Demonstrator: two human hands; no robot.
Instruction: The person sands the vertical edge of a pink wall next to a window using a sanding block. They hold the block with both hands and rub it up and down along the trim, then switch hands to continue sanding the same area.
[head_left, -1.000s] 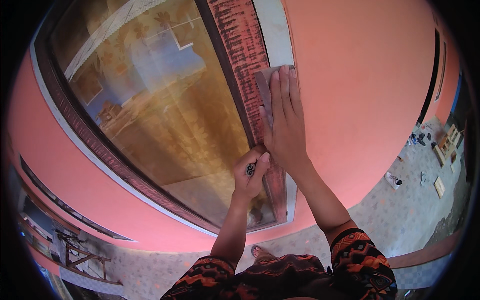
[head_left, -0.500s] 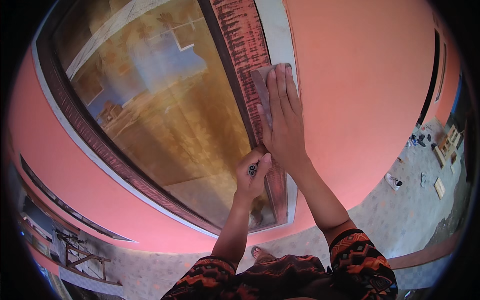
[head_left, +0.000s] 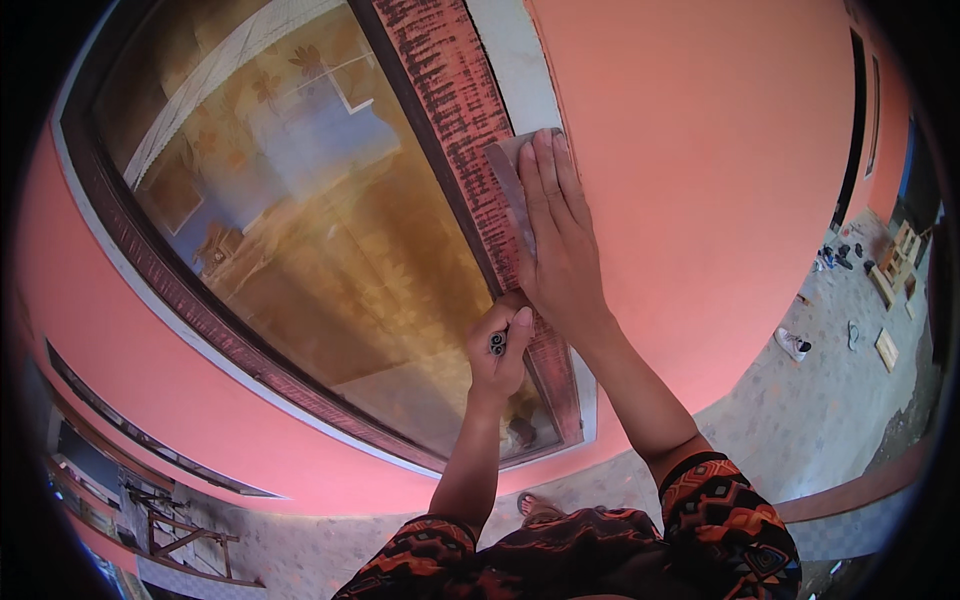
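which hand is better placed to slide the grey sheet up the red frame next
Probably the right hand: it lies flat over the sheet, against the frame. The left hand is lower down, curled around what looks like a dark roll.

Grey-brown sheet (head_left: 509,183) flat against the window frame (head_left: 442,75); frame's pink paint streaked dark; dark roll (head_left: 497,344) below, spiral end showing.
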